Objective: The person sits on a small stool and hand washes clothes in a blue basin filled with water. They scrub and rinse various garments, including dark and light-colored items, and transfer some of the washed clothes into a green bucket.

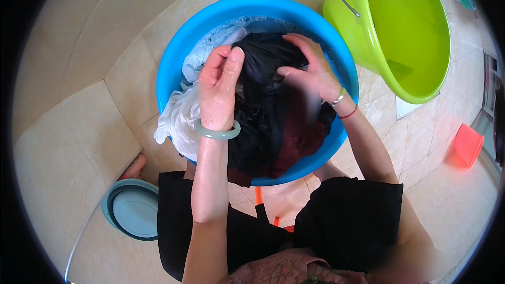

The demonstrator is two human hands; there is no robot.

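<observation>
Centrally, a round blue plastic basin [258,1] of soapy water stands on a tiled floor [52,158], heaped with wet laundry. Inside it, a black garment [259,81] lies bunched, partly lifted between the person's hands. The left hand [218,81], wearing a pale green bangle [218,131] at its wrist, pinches the black fabric between thumb and fingers. The right hand [314,68] rests on the garment's other side, thumb and curved fingers apart; whether it grips is unclear. White cloth [184,113] drapes over the basin's left rim; dark red cloth [301,144] lies near the person. A lime-green bucket [344,26] stands at upper right.
</observation>
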